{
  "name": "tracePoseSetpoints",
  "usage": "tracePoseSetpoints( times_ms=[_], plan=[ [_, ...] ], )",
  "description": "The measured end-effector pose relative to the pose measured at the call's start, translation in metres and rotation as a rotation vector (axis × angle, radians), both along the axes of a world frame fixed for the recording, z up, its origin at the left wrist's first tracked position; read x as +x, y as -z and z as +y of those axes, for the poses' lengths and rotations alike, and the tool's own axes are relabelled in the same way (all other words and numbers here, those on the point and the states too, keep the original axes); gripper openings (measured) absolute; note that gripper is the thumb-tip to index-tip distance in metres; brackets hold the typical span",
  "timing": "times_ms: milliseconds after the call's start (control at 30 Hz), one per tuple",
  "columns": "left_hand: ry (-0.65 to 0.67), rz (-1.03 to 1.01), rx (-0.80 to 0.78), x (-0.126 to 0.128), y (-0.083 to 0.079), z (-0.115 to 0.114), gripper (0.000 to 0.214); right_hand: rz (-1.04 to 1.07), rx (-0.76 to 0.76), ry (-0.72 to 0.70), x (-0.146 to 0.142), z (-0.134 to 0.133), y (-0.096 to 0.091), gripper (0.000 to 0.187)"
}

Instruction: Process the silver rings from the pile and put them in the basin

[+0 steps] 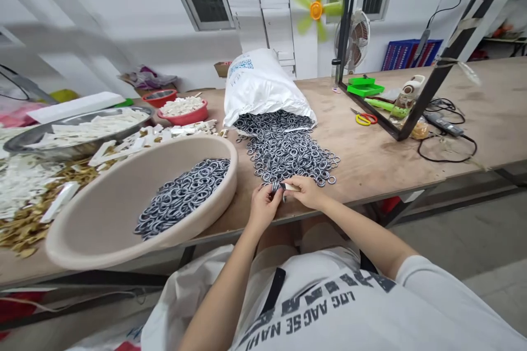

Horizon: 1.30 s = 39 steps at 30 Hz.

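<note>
At the table's front edge my left hand [264, 205] is closed around a few grey rings [275, 186], partly hidden by the fingers. Close beside it, my right hand [308, 192] pinches a small white piece [290, 187], with something dark at its end near the left fingertips. Just beyond both hands spreads a loose heap of grey rings [284, 151]. It spills from the mouth of a white woven sack [263, 82] lying on its side. To the left, a wide beige basin [94, 219] holds many more of these rings [187, 194].
Red bowls [185, 119], a metal tray [78, 148] and loose white strips [61, 200] crowd the left side. Right of the heap lie scissors [365, 118], a green tray [364, 88] and black cables [448, 145]. A dark metal frame [436, 60] stands there; a green-bladed fan [316, 10] hangs beyond.
</note>
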<state>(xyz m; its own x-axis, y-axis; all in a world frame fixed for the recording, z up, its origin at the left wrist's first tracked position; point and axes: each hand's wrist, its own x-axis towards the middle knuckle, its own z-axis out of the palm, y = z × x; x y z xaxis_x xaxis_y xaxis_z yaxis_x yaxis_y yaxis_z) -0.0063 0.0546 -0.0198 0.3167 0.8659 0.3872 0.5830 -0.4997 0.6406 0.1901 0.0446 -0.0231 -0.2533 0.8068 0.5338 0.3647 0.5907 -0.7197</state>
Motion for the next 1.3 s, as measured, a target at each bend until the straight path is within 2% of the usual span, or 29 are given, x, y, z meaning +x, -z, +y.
tracePoseSetpoints(
  times_ms=[500,700,900,1067,1300],
  plan=[
    [0.01,-0.121,-0.095,-0.002,-0.001,0.001,0.029,0.01,-0.072,-0.004,-0.004,0.0,-0.002,0.028],
    [0.144,-0.23,-0.121,-0.002,-0.01,-0.002,0.033,0.073,-0.101,0.019,0.0,-0.004,-0.002,0.029],
    [0.109,-0.177,-0.134,0.002,-0.011,-0.004,0.038,0.111,-0.169,0.108,0.001,-0.006,-0.006,0.028],
    [0.209,-0.283,-0.222,0.002,-0.013,-0.005,0.036,0.169,-0.277,0.103,0.001,-0.009,-0.008,0.028],
    [0.109,-0.28,-0.197,0.015,-0.015,-0.014,0.034,0.24,-0.329,0.126,0.004,-0.011,-0.004,0.031]
  ],
)
